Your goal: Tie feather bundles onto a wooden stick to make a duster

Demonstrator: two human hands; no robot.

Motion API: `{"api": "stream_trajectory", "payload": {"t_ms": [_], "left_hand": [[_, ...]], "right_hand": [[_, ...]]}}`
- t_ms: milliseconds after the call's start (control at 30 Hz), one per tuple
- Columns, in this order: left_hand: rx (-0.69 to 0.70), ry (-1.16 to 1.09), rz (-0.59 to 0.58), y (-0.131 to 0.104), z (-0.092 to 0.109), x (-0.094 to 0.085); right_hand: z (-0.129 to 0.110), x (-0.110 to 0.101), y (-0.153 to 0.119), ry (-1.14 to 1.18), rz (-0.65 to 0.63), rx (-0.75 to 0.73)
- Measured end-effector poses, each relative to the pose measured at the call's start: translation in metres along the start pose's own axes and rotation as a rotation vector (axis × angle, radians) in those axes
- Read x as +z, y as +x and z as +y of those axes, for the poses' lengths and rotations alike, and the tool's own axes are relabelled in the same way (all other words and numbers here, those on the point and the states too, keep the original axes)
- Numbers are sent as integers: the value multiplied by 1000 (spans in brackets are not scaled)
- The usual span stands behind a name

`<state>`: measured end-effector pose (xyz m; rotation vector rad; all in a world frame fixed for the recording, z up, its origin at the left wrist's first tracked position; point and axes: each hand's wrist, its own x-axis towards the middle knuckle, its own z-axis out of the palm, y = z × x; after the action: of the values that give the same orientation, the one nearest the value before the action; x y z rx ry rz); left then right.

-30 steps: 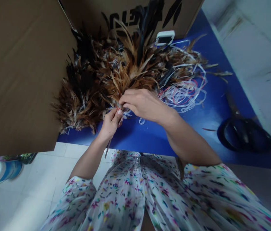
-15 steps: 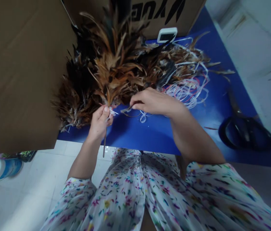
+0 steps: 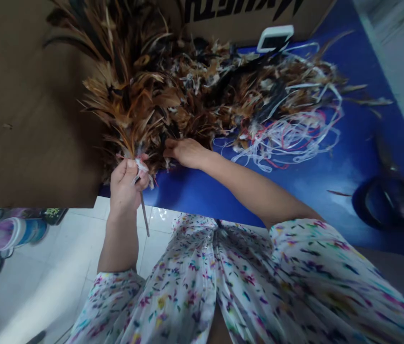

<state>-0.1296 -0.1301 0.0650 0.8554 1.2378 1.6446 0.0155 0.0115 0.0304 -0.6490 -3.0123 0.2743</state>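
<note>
My left hand is closed round the lower end of a feather duster, whose brown and black feathers fan upward. White string is wrapped at its base by my fingers, and a thin stick pokes out below the hand. My right hand reaches to the near edge of a pile of loose brown feathers, its fingers bent and pinched together. What lies between those fingertips, if anything, is too dark to make out.
A tangle of white and red string lies right of the feathers on the blue table. Large black-handled scissors rest at the right. A white device sits before a cardboard box; another cardboard panel stands left.
My left hand has lifted the feather duster leftward in view. My right hand has moved left from near the string to the feather pile. The view itself has shifted.
</note>
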Motion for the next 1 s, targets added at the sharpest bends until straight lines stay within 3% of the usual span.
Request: {"api": "stream_trajectory", "payload": {"t_ms": [133, 233, 533, 767, 1000], "left_hand": [[-13, -19, 0, -1, -2, -1], [-27, -18, 5, -2, -2, 1], [-49, -45, -49, 6, -12, 10], [-149, -72, -74, 10, -19, 27], [-204, -89, -69, 11, -24, 36]], "right_hand": [[-2, 6, 8, -95, -1, -38], [3, 11, 7, -26, 55, -5], [34, 13, -16, 837, 433, 223], [36, 5, -40, 1505, 420, 433], [33, -8, -52, 1713, 402, 535]]}}
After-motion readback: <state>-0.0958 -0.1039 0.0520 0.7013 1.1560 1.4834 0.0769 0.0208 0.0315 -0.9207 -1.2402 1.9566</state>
